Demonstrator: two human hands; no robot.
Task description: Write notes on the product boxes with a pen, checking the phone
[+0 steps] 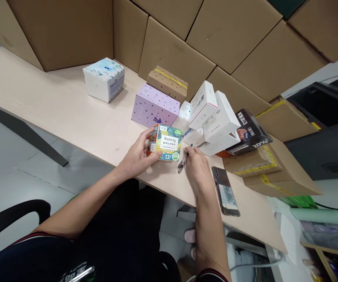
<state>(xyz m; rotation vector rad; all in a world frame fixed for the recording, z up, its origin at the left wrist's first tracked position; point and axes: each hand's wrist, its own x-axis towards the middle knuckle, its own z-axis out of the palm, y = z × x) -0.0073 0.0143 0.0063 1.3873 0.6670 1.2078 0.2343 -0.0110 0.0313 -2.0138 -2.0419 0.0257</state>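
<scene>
My left hand grips a small colourful box labelled "Binking" by its left side, thumb on the front and fingers behind. The box is just over the table, close to its front edge; whether it touches the table I cannot tell. Right of it, my right hand has its fingers curled at the upper part of a dark pen, which slants low at the tabletop. Some fingertips of this hand are hidden. A phone with a clear case lies to the right of my right wrist.
Behind the Binking box stand a purple box, a brown carton and several white boxes. A black package leans at the right. A tissue pack sits left on the table. Stacked cartons line the back.
</scene>
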